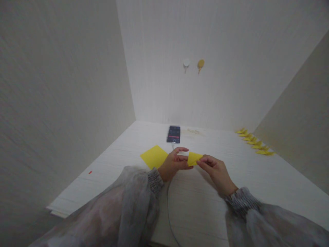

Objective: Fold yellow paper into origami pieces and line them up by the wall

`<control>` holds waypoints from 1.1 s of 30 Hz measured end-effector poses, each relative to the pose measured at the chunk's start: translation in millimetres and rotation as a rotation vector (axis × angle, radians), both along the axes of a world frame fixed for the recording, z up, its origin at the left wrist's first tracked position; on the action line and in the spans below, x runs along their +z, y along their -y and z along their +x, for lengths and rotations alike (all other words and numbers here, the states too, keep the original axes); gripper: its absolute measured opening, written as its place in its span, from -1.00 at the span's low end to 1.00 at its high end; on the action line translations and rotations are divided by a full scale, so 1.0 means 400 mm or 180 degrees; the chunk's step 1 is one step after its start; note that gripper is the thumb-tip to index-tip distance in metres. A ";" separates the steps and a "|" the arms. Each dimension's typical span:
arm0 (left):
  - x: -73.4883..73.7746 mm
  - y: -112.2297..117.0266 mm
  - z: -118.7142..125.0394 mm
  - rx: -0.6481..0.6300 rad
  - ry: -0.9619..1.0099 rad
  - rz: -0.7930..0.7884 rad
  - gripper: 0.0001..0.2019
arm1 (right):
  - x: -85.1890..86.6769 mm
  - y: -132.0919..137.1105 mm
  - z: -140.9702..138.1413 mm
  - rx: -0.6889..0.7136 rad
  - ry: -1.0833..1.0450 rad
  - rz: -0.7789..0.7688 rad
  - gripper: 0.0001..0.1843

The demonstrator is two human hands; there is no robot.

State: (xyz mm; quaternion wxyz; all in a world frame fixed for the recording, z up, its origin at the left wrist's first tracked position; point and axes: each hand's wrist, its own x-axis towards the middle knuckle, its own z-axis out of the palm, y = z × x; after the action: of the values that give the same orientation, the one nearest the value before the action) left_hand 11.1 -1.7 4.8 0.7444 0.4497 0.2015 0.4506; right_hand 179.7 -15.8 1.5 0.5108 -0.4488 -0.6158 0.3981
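Folded paper (193, 159) pinched in right hand (218, 172), left hand (171, 165) touching; table (115, 164) bears sheet (154, 156).

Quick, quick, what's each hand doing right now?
Left hand: partly curled, fingertips at the folded yellow paper; can't tell if it's gripping.
Right hand: closed, pinching the paper's right corner between thumb and finger.

the folded piece (194, 158) and flat sheet (153, 156) look like smooth matt paper, the cuffs (155, 180) ribbed knit cloth.

dim grey light | soft shadows | slight haze — edges darker, stretched
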 end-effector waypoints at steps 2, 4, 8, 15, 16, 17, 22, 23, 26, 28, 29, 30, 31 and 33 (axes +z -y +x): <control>0.002 0.001 0.000 -0.0010 -0.0005 -0.0011 -0.45 | 0.000 0.001 0.000 -0.0019 0.0016 -0.0015 -0.84; 0.003 0.001 0.000 -0.0008 -0.0028 -0.0008 -0.45 | 0.004 0.002 -0.002 -0.0047 0.0044 -0.0021 -0.84; 0.001 0.000 -0.001 -0.0015 -0.0138 0.0088 -0.44 | 0.013 0.005 -0.006 -0.0055 0.0107 0.0000 -0.83; -0.006 0.000 0.003 0.0148 -0.0590 0.0173 -0.43 | 0.009 0.002 -0.010 0.0012 0.0210 0.0070 -0.84; -0.006 0.000 0.003 0.0148 -0.0611 0.0156 -0.43 | 0.008 0.002 -0.009 0.0012 0.0217 0.0085 -0.85; -0.005 0.001 0.003 0.0142 -0.0625 0.0146 -0.44 | 0.007 0.001 -0.009 -0.0001 0.0220 0.0095 -0.85; 0.001 0.004 0.005 0.0143 -0.0659 0.0141 -0.45 | 0.008 0.003 -0.010 -0.0048 0.0189 0.0066 -0.84; 0.001 0.004 0.005 0.0146 -0.0667 0.0137 -0.45 | 0.009 0.003 -0.010 -0.0054 0.0176 0.0069 -0.84; 0.003 0.005 0.007 0.0149 -0.0660 0.0135 -0.47 | 0.008 0.003 -0.011 -0.0060 0.0144 0.0066 -0.83; 0.003 0.005 0.007 0.0134 -0.0636 0.0146 -0.48 | 0.005 0.002 -0.010 -0.0058 0.0108 0.0041 -0.83; 0.002 0.005 0.007 0.0123 -0.0621 0.0153 -0.49 | 0.004 0.002 -0.011 -0.0069 0.0081 0.0029 -0.84; 0.002 0.005 0.007 0.0112 -0.0607 0.0156 -0.50 | 0.004 0.001 -0.011 -0.0085 0.0057 0.0022 -0.84; 0.002 0.005 0.006 0.0096 -0.0590 0.0157 -0.50 | 0.003 0.001 -0.011 -0.0106 0.0037 0.0017 -0.83; 0.000 0.005 0.006 0.0068 -0.0544 0.0157 -0.51 | 0.003 0.001 -0.011 -0.0151 0.0005 0.0002 -0.83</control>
State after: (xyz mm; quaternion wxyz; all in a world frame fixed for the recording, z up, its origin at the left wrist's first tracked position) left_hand 13.4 -3.7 5.0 0.7083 0.5025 0.2579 0.4234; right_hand 175.3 -16.1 2.6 0.5198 -0.4634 -0.6055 0.3853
